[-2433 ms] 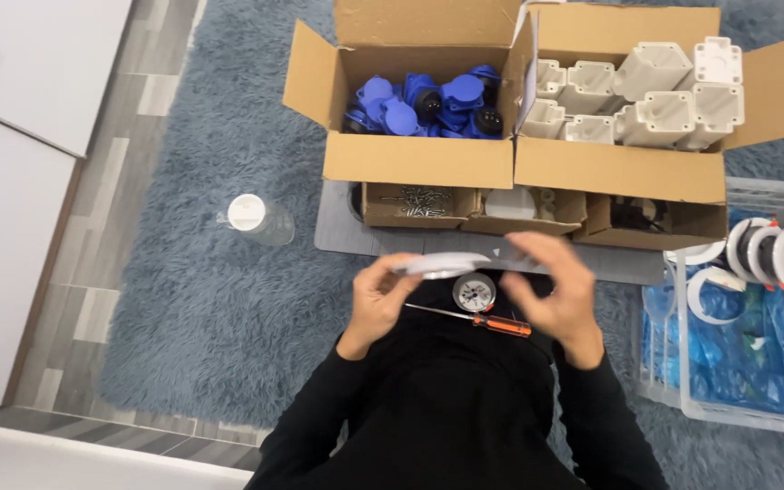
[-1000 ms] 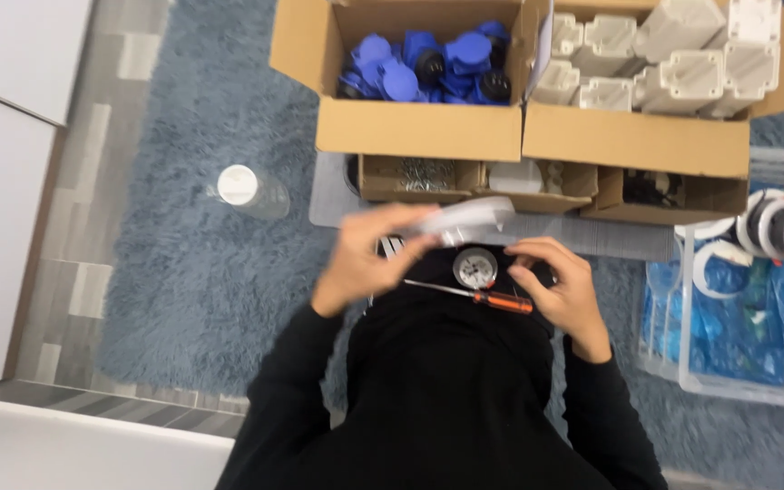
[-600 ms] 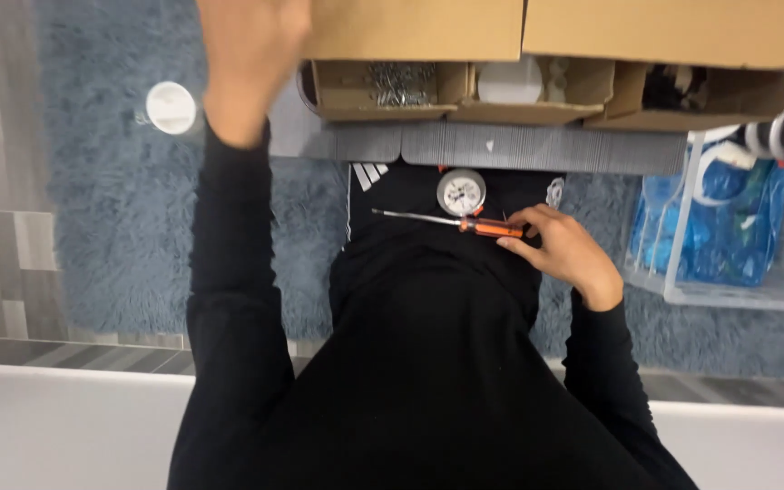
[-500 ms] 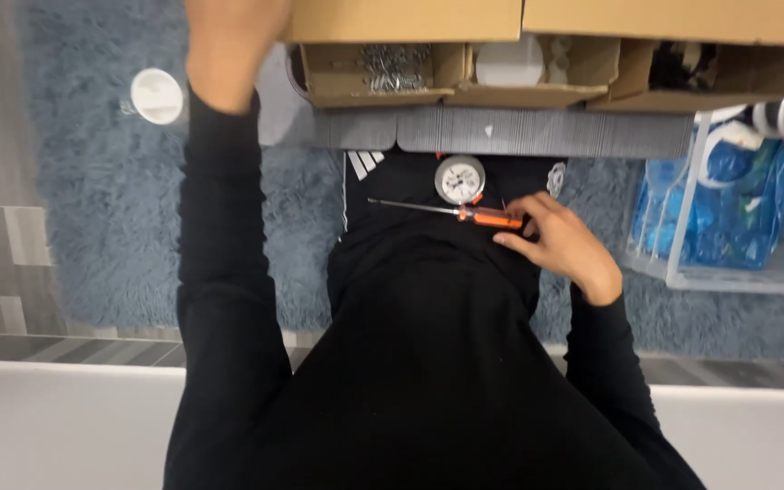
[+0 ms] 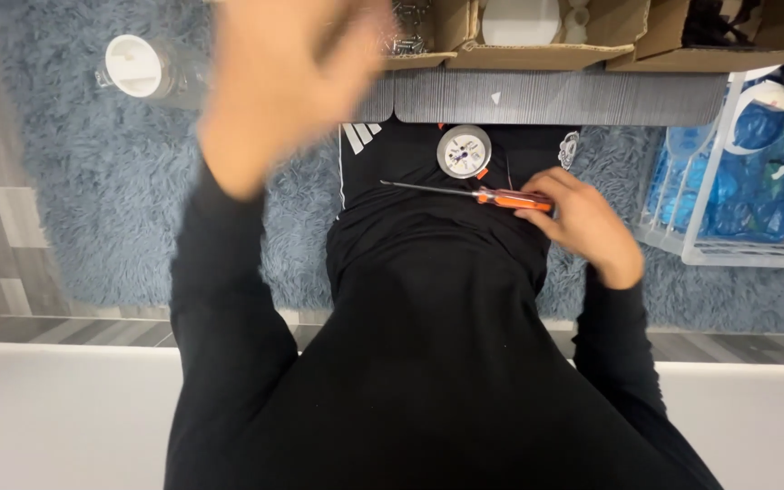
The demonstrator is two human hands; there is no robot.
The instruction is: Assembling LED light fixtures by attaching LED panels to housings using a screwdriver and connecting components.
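Two hands apart — my right hand (image 5: 583, 222) grasps the orange-handled screwdriver (image 5: 469, 193) on my lap beside the round gauge (image 5: 464, 151), my left hand (image 5: 288, 82) too blurred to tell — so I'd keep the tip low and steady.

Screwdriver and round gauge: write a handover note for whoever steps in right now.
Left hand: raised toward the cardboard boxes, blurred by motion; whether it holds anything cannot be told.
Right hand: fingers on the orange handle of the screwdriver, which lies across the lap with its tip pointing to the person's left.
Round gauge: on the lap, face up, just beyond the screwdriver shaft, with no hand on it.
Done: nothing that shows.
Left: the gauge is untouched; the screwdriver is not yet lifted.
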